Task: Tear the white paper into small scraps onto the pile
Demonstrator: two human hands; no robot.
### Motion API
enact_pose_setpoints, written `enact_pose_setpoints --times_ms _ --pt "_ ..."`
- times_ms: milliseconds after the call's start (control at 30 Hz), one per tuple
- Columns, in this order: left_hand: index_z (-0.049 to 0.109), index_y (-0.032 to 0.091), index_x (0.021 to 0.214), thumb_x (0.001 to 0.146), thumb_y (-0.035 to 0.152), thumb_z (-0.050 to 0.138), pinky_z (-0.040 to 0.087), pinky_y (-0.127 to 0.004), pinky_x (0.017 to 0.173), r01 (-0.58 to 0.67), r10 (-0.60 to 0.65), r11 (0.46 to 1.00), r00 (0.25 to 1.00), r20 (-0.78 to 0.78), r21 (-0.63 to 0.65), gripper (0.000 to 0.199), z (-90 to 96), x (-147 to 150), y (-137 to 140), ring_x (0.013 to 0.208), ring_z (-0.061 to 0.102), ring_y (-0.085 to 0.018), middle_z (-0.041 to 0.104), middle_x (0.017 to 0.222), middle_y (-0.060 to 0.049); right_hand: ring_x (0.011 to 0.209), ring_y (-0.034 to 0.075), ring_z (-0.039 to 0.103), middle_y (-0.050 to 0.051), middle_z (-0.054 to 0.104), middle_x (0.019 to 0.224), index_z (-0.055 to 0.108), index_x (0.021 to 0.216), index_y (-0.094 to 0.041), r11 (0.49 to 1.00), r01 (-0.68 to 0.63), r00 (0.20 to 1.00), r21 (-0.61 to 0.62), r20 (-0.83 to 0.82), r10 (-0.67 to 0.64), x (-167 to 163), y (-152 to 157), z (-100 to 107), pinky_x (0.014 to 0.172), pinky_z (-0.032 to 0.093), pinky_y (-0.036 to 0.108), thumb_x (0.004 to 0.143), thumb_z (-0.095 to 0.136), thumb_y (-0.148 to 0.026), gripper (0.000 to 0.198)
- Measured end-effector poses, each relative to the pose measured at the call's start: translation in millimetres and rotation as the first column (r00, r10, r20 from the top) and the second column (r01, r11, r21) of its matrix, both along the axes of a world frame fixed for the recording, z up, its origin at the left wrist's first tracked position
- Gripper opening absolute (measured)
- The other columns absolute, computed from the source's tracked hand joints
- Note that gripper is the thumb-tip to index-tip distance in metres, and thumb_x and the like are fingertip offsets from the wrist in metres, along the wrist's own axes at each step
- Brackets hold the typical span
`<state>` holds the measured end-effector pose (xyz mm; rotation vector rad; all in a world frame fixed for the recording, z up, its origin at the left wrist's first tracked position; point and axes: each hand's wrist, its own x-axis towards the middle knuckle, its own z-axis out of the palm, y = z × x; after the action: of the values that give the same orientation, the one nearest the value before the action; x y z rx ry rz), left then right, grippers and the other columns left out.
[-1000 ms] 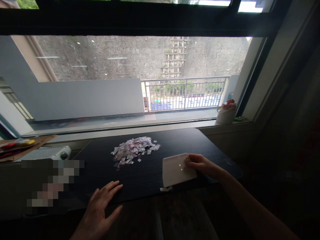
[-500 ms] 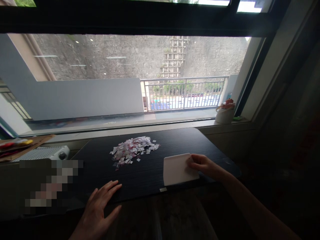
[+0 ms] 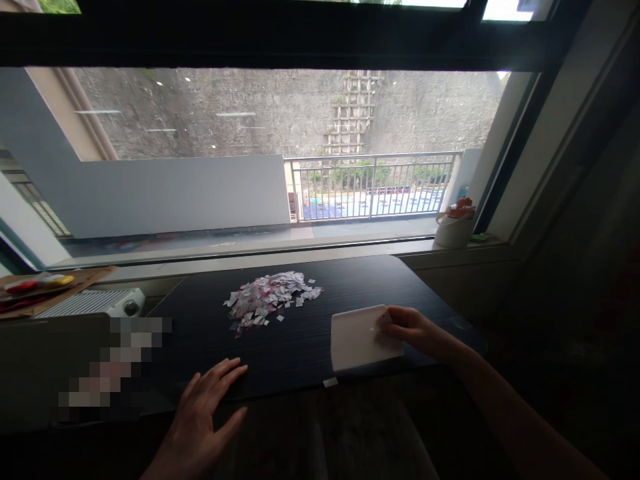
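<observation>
My right hand [image 3: 415,328] grips the right side of a white, flat, roughly square piece [image 3: 356,340], its thumb and fingers closed on the edge. The piece lies at the front of the black table and may be a shallow tray or a board; its kind is unclear. At the table's front edge my left hand [image 3: 207,407] rests with fingers stretched out and thumb apart, holding nothing. A pile of small cut paper squares [image 3: 273,293], whitish and pink, sits further back between the hands. One pale scrap [image 3: 331,382] lies at the front edge beneath the white piece.
The black table [image 3: 360,273] stands against the window sill. To the left are a white slatted appliance with a knob [image 3: 131,307] and brown cardboard [image 3: 97,275] with red and yellow items. A white pot [image 3: 453,232] stands on the sill at right. A patch at left is pixelated.
The whole view has shifted slightly, so things appear a little further right. Both hands and the white piece keep about the same places on the table.
</observation>
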<state>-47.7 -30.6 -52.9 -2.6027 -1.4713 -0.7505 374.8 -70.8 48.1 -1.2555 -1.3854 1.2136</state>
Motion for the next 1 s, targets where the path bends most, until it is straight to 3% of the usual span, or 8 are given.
enact_pose_setpoints --times_ms 267,367,467,633,833,1000 --pt "0.053 0.033 0.125 0.079 0.04 0.05 0.03 -0.055 0.107 -0.009 0.01 1.0 1.0 0.019 -0.007 0.047 0.7 1.0 -2.9 0.126 0.048 -0.026 0.056 0.134 -0.004 0.071 0.019 0.064 0.002 0.068 0.074 0.066 0.078 -0.015 0.999 -0.044 0.998 0.015 0.038 0.043 -3.0 -2.0 2.2 0.065 0.05 0.03 0.065 0.076 -0.047 0.036" --pt "0.056 0.033 0.123 0.077 0.038 0.053 0.033 -0.055 0.106 -0.019 0.019 1.0 1.0 0.019 -0.017 0.047 7.8 6.5 -7.1 0.124 0.051 -0.027 0.058 0.132 -0.004 0.077 0.023 0.067 0.005 0.071 0.08 0.065 0.08 -0.016 0.993 0.048 0.998 0.107 0.027 -0.051 -2.2 11.1 -3.9 0.068 0.052 0.033 0.067 0.074 -0.051 0.038" --pt "0.057 0.034 0.122 0.076 0.034 0.055 0.038 -0.056 0.102 -0.011 0.011 0.999 1.0 -0.003 -0.043 0.046 18.4 12.9 -11.5 0.12 0.054 -0.027 0.06 0.129 -0.004 0.08 0.025 0.069 0.008 0.073 0.085 0.066 0.088 -0.018 0.965 0.177 0.984 0.194 -0.024 -0.175 -13.2 43.2 -11.2 0.071 0.054 0.037 0.071 0.069 -0.054 0.04" --pt "0.056 0.035 0.124 0.075 0.029 0.06 0.039 -0.053 0.103 -0.011 0.011 0.998 1.0 -0.007 -0.054 0.049 27.9 16.8 -16.0 0.121 0.054 -0.027 0.06 0.13 -0.005 0.084 0.027 0.069 0.007 0.074 0.091 0.068 0.095 -0.022 0.886 0.291 0.926 0.362 0.125 -0.355 -43.5 88.1 -15.0 0.071 0.054 0.04 0.075 0.065 -0.047 0.032" --pt "0.055 0.034 0.126 0.076 0.038 0.061 0.039 -0.055 0.102 0.032 -0.031 0.998 0.999 0.008 -0.047 0.05 16.5 16.4 -12.4 0.123 0.052 -0.029 0.058 0.131 -0.006 0.08 0.028 0.07 0.009 0.074 0.091 0.068 0.093 -0.022 0.905 0.162 0.904 0.392 0.309 -0.296 -54.4 67.2 -13.1 0.068 0.054 0.041 0.082 0.059 -0.042 0.024" --pt "0.055 0.034 0.125 0.074 0.031 0.062 0.038 -0.054 0.104 0.013 -0.011 0.999 0.999 0.043 -0.041 0.052 15.9 18.3 -13.3 0.122 0.053 -0.028 0.059 0.131 -0.006 0.084 0.028 0.069 0.01 0.073 0.092 0.066 0.096 -0.021 0.902 0.17 0.925 0.398 0.251 -0.285 -58.8 63.4 -3.6 0.067 0.055 0.041 0.083 0.057 -0.042 0.026"
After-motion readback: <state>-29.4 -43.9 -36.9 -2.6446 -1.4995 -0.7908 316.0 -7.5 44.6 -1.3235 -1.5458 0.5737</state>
